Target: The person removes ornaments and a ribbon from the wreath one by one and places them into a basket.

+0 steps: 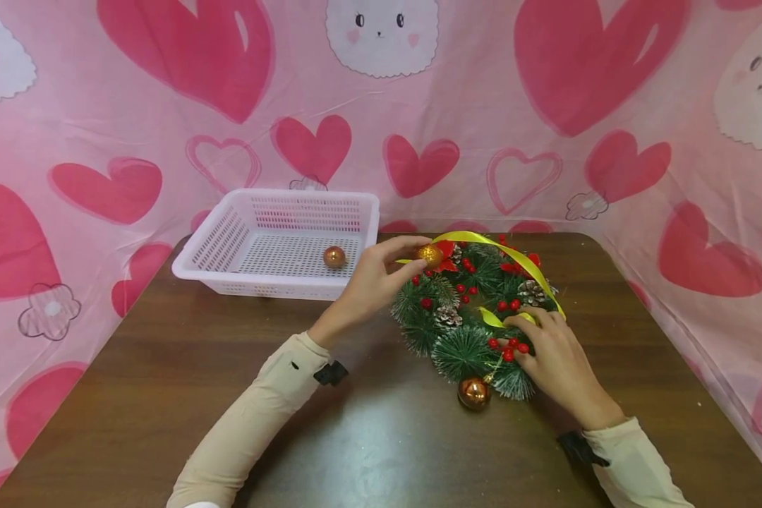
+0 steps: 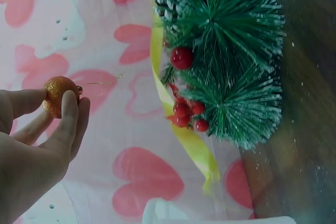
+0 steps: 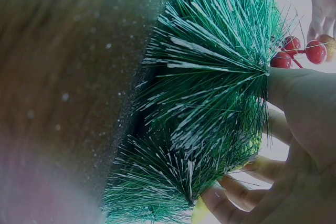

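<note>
Between the thumb and fingers of my left hand [image 1: 371, 279] is a gold glitter Christmas ball [image 1: 429, 255], held above the far left part of a green wreath [image 1: 460, 349]. In the left wrist view, a thin gold loop trails from the ball's cap [image 2: 79, 90]. My right hand [image 1: 561, 367] grips the wreath's right side, beside red berries [image 1: 509, 351]; some fingertips are hidden by the greenery. A shiny copper ball [image 1: 474, 394] hangs at the wreath's near edge and lies on the table. Yellow ribbon [image 1: 482, 241] runs over the wreath, which also carries pine cones [image 1: 447, 317] and red flowers.
A white plastic basket [image 1: 273, 286] stands at the back left of the brown wooden table [image 1: 355, 430]. One copper ball [image 1: 334, 257] lies inside it. Behind the table hangs a pink cloth [image 1: 470, 92] printed with hearts.
</note>
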### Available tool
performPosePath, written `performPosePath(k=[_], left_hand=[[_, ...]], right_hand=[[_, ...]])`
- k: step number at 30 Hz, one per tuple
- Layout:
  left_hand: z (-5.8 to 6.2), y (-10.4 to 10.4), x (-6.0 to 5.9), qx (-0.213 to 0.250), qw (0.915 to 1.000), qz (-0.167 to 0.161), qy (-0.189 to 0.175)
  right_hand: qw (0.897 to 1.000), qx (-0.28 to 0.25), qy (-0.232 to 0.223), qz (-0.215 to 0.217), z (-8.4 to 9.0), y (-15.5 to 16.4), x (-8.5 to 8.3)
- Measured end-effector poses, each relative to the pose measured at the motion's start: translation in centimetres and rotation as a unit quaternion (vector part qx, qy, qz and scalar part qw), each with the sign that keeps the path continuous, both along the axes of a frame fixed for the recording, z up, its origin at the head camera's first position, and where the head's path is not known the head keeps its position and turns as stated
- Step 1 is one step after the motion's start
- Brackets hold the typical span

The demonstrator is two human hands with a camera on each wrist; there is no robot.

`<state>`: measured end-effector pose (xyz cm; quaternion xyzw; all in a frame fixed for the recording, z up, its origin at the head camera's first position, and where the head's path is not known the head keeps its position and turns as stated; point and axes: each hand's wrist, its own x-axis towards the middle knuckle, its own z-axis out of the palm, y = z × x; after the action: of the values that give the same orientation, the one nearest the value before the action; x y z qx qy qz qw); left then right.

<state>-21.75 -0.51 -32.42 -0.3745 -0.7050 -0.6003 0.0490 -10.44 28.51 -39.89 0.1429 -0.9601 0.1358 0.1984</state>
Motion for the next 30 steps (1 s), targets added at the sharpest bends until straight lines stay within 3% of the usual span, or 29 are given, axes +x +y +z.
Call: performPosePath(k=[11,21,30], left_hand=[[-0.1,-1.1,-0.8,-0.01,0.9999,0.0,-0.012],[-0.5,-4.4,-1.4,-0.014,0.9972,0.068,-0.027],[-1.2,-7.1,-1.7,-0.029,0.9953,0.089,-0.023]], right_hand=[[1.0,0.004,-0.005,-0.003,0.1,0.1,-0.1],[1.0,-0.002,-0.005,0.001,0.0,-0.2,-0.1],[1.0,-0.007,-0.003,0.002,-0.1,0.0,0.0]])
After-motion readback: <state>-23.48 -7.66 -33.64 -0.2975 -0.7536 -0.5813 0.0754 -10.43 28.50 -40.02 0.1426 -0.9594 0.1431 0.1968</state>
